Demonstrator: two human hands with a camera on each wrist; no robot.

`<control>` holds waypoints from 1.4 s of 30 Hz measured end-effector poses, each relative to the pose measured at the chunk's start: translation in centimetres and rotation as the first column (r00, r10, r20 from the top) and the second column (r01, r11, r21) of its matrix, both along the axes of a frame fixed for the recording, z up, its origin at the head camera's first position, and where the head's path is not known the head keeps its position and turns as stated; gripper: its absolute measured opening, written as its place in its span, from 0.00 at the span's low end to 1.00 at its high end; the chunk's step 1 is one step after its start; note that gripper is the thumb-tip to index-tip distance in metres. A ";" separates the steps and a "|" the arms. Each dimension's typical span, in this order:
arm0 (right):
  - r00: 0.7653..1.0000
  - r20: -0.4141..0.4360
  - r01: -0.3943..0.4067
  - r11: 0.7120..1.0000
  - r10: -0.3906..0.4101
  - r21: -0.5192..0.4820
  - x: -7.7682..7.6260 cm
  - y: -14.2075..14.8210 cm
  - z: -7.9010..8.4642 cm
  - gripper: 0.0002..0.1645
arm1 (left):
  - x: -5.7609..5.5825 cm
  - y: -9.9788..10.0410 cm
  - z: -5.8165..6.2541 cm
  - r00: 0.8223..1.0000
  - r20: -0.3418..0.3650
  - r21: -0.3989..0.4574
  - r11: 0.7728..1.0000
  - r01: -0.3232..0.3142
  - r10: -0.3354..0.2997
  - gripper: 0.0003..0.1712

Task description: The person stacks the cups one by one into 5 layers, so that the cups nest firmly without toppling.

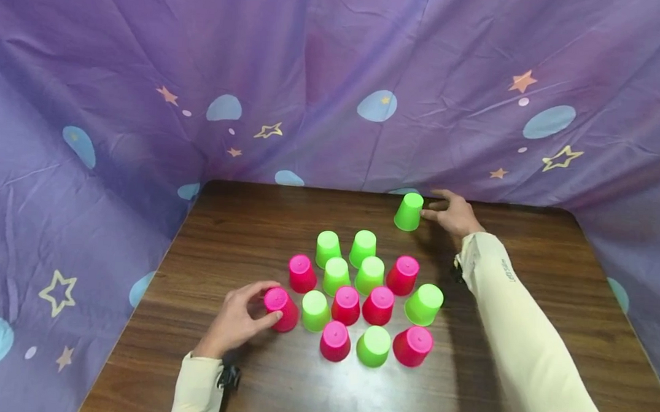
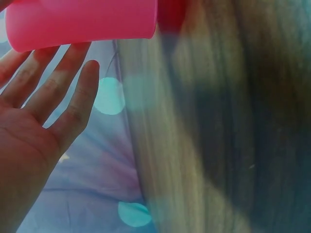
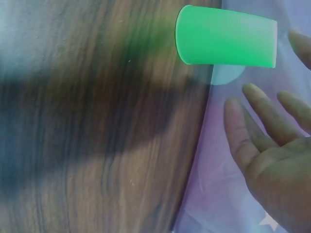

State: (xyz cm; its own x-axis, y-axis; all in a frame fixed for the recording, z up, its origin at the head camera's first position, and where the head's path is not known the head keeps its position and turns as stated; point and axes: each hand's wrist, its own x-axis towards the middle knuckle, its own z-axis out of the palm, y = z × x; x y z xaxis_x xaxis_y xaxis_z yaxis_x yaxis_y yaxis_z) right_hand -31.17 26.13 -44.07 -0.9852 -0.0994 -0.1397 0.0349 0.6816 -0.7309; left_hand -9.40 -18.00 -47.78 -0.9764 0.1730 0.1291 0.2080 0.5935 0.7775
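In the head view my left hand (image 1: 236, 319) holds an upside-down pink cup (image 1: 281, 309) at the left end of a group of cups, with the thumb on its near side and the fingers round the far side. The left wrist view shows the same pink cup (image 2: 82, 22) against the fingers (image 2: 58, 92). At the far edge of the table, my right hand (image 1: 453, 216) is beside a lone upside-down green cup (image 1: 409, 212). In the right wrist view a gap shows between the spread fingers (image 3: 272, 114) and that green cup (image 3: 226, 36).
Several more upside-down cups stand in rough rows mid-table, among them a green cup (image 1: 316, 311), a pink cup (image 1: 302, 273) and a green cup (image 1: 424, 305). The wooden table (image 1: 240, 227) meets a purple patterned curtain (image 1: 336, 65) behind.
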 end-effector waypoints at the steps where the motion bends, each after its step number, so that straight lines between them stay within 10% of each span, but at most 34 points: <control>1: 1.000 0.016 0.007 1.000 -0.007 -0.024 0.3 0.1 0.1 0.45 | 0.0 0.0 0.2 1.000 -0.010 0.001 1.000 0.003 -0.003 0.30; 13: 0.996 -0.063 -0.054 0.997 0.058 0.062 3.4 1.1 0.8 0.41 | -1.2 -0.3 3.1 0.988 -0.130 -0.007 0.997 0.082 -0.083 0.29; 24: 0.980 -0.073 -0.183 0.982 0.186 0.038 7.2 1.4 1.6 0.34 | -2.8 0.6 7.3 0.936 -0.283 -0.088 0.978 0.191 -0.209 0.29; 42: 0.964 -0.156 -0.210 0.977 0.213 0.036 15.1 0.9 0.7 0.30 | -7.1 2.6 9.5 0.915 -0.285 -0.027 0.957 0.289 -0.285 0.28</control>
